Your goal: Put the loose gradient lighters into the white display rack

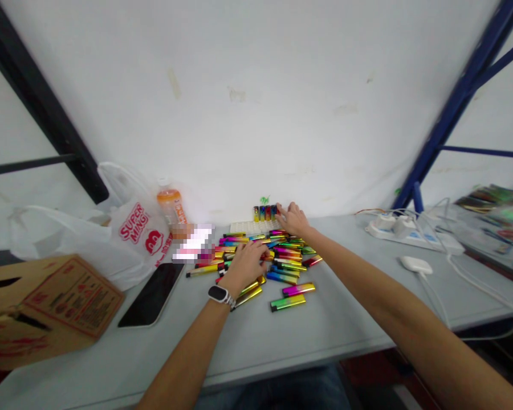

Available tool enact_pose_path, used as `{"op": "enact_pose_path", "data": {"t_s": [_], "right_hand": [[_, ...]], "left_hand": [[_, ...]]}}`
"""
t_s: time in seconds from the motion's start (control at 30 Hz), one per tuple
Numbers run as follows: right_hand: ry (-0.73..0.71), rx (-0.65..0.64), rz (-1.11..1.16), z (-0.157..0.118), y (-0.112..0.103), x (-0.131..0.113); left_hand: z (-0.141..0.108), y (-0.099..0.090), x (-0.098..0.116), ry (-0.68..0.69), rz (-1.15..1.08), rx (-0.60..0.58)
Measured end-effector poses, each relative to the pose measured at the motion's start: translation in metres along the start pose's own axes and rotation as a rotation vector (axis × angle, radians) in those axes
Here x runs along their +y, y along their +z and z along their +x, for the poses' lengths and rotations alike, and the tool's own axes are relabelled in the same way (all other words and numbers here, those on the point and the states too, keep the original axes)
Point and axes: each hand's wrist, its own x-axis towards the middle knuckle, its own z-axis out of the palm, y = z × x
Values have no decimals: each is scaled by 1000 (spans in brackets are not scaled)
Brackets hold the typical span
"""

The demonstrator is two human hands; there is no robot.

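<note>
Cardboard box (47,307) cut off at left edge. Part of the lighter pile (282,250) hidden under the left hand (250,263) — can't tell if its fingers grip one. Right hand's (294,219) fingertips too small to read. Phone screen (194,244) pixelated — content unreadable. Right forearm (393,302) runs out of frame.

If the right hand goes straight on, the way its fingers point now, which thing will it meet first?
Probably the right hand would first meet the row of upright lighters, at its right end. The fingertips look very close; whether they already touch is unclear.
</note>
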Motion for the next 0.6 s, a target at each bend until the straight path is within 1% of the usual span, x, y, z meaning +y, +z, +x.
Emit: {"op": "enact_pose_path", "data": {"t_s": [0.07, 0.17, 0.27, 0.37, 0.43, 0.5, 0.6], "right_hand": [[4, 13, 51, -6, -1, -5], [21, 114, 214, -21, -5, -17], [14, 235, 448, -42, -13, -37], [22, 293, 670, -65, -24, -60], [31, 279, 810, -78, -30, -74], [4, 213, 927, -89, -33, -84], [4, 130, 1013, -98, -31, -91]], "left_hand": [[1, -1, -2, 26, -30, 14], [2, -2, -6, 50, -127, 81], [1, -1, -6, 6, -370, 194], [1, 0, -3, -58, -642, 300], [1, 0, 0, -78, -736, 353], [0, -2, 1, -72, -760, 391], [-1, -4, 1, -85, -774, 414]]}}
